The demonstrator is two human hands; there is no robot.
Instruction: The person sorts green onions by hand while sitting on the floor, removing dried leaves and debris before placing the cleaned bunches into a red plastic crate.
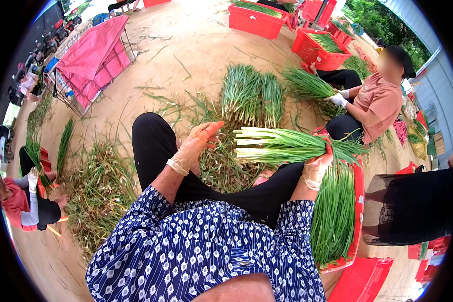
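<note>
The red crate (358, 224) at four o'clock looks well filled, stacked bundles (242, 95) at twelve lie untouched, and fingers of the right hand (318, 165) grip a green-stalk bundle (282, 144) at three, the left hand's (199, 141) outstretched, empty.

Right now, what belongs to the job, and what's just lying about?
Job: green bundle in the right hand; open left hand; bunches ahead; red crate of greens.

Probably just lying about: leaf litter at left; pink sheeting, upper left.
</note>
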